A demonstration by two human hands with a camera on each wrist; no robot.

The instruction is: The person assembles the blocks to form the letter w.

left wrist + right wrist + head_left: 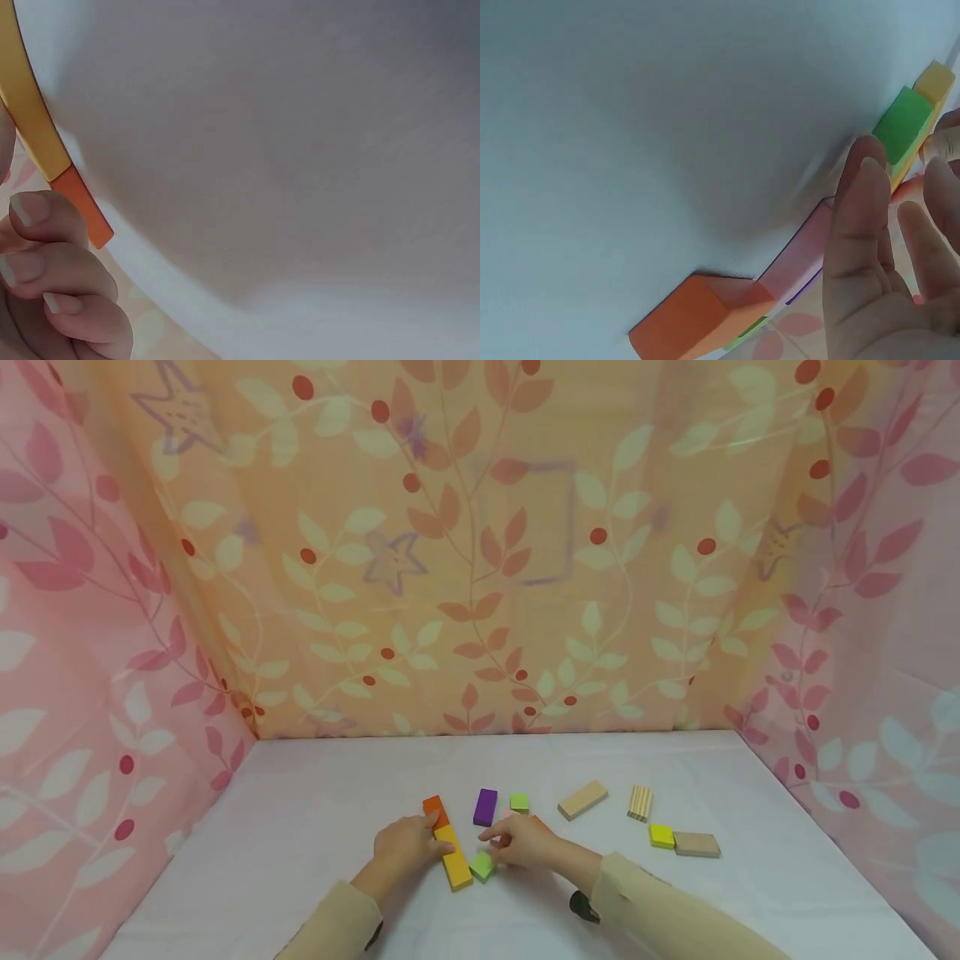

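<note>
In the head view my left hand (405, 847) holds a slanting row with an orange block (433, 807) at its far end and yellow blocks (457, 870) nearer me. Curled fingers (64, 274) lie beside the orange end in the left wrist view. My right hand (528, 842) is beside a light green block (482, 866) that stands against the row's near right side. Its fingers (859, 202) are extended towards that green block (904, 124) in the right wrist view, without closing round it. A pink block (799, 251) and another orange block (697, 319) lie near this hand.
Beyond my hands are a purple block (485, 807) and a second green block (519, 802). Further right lie a plain wooden block (582, 800), a striped block (640, 802), a bright yellow block (662, 837) and another wooden block (697, 845). Patterned cloth (480, 635) walls the white table.
</note>
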